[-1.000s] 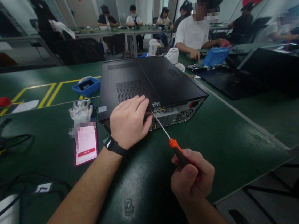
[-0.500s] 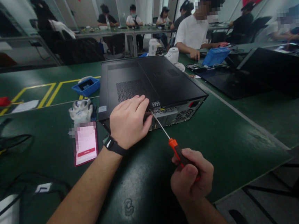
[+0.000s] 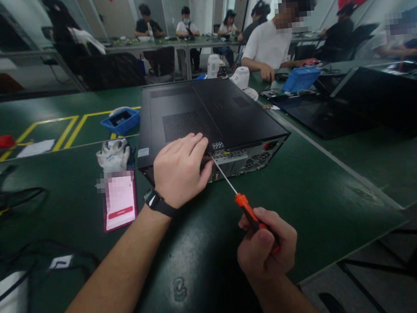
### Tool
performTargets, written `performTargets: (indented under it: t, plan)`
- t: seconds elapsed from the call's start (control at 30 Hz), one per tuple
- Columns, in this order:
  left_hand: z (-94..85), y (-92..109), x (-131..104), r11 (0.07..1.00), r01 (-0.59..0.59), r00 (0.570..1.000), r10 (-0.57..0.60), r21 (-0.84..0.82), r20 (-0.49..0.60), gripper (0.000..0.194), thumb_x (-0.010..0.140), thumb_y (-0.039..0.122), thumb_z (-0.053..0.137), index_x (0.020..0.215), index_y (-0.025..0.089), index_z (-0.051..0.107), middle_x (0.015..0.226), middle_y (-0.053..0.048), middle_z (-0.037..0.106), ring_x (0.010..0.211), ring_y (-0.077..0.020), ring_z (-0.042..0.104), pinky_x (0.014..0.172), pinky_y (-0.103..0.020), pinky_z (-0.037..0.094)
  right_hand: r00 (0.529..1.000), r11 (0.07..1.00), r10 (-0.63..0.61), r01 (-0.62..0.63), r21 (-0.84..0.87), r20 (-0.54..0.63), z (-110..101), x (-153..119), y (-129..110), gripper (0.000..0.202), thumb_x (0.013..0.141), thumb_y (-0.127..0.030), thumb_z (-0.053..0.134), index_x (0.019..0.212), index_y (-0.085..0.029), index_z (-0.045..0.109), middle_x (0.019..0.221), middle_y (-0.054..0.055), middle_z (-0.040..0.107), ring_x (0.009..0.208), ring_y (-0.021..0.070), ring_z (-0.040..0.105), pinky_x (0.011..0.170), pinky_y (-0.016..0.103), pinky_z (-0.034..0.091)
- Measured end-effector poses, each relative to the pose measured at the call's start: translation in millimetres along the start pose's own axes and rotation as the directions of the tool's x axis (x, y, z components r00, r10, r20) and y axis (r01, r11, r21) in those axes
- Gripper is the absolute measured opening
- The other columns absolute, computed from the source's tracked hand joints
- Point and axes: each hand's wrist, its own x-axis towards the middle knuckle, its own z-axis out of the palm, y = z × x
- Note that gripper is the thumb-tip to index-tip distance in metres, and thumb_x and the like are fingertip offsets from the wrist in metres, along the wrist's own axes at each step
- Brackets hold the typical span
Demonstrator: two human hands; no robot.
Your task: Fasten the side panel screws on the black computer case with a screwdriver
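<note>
A black desktop computer case [image 3: 174, 98] lies flat on the green table, its back panel turned towards me. My left hand [image 3: 182, 166] is laid over the near edge of the case, fingers on its top and thumb bent down at the back panel, gripping that edge. In my closed right hand [image 3: 269, 248] is a screwdriver [image 3: 242, 202] with an orange and black handle. Its thin shaft slants up to the left, and the tip meets the back panel beside my left thumb. A screw at the tip is too small to make out.
Left of the case are a phone with a lit screen [image 3: 120, 203], white gloves [image 3: 113, 155] and a blue tray [image 3: 121, 121]. Black cables [image 3: 18, 197] lie further left. On the right sit a dark flat panel [image 3: 314, 113] and a blue box [image 3: 301, 78], near a co-worker in white [image 3: 268, 44].
The screwdriver handle has turned slightly in my right hand, with its tip in the same spot. My left hand and the case stay put. The co-worker's hand has shifted a little.
</note>
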Motion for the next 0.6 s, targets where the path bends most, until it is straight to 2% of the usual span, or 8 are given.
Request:
performTargets:
  t: [0.13,0.3,0.47,0.6]
  plan:
    - [0.2,-0.1,0.5,1.0,0.001,1.0,-0.001,-0.002,0.007,0.043,0.097,0.029,0.064,0.136,0.013,0.068,0.144,-0.014,0.072,0.133,-0.0334,0.069,0.11,-0.049,0.055,0.999,0.994,0.046,-0.047,0.096,0.012,2.0,0.5,-1.7,0.034,0.099,-0.024,0.056,0.131,-0.014,0.064,0.107,0.008,0.068,0.077,0.0172,0.068,0.06,0.036,0.06]
    - [-0.1,-0.1,0.2,1.0,-0.003,1.0,0.003,-0.001,0.0,0.043,0.096,0.029,0.064,0.135,0.013,0.069,0.143,-0.014,0.072,0.132,-0.0338,0.069,0.109,-0.05,0.055,0.998,0.996,0.06,-0.062,0.067,0.024,0.0,2.0,-1.6,0.033,0.095,-0.025,0.061,0.125,-0.015,0.065,0.101,0.007,0.067,0.083,0.0213,0.069,0.066,0.041,0.063]
    - [0.2,-0.5,-0.4,1.0,0.012,1.0,-0.011,-0.026,0.01,0.043,0.097,0.03,0.063,0.137,0.016,0.068,0.145,-0.014,0.072,0.134,-0.0337,0.068,0.111,-0.051,0.054,1.0,1.0,0.01,-0.01,-0.024,0.007,-2.9,1.4,0.2,0.032,0.096,-0.017,0.061,0.128,-0.015,0.064,0.1,0.007,0.071,0.076,0.0185,0.071,0.063,0.036,0.063]
    - [0.4,-0.3,-0.3,1.0,0.015,1.0,-0.015,-0.027,0.016,0.043,0.097,0.03,0.063,0.138,0.016,0.068,0.145,-0.014,0.071,0.134,-0.0339,0.068,0.112,-0.051,0.054,1.0,0.998,-0.005,0.006,-0.057,0.023,-3.0,1.5,-1.0,0.032,0.099,-0.017,0.057,0.131,-0.018,0.063,0.101,0.006,0.071,0.07,0.0142,0.068,0.056,0.03,0.06]
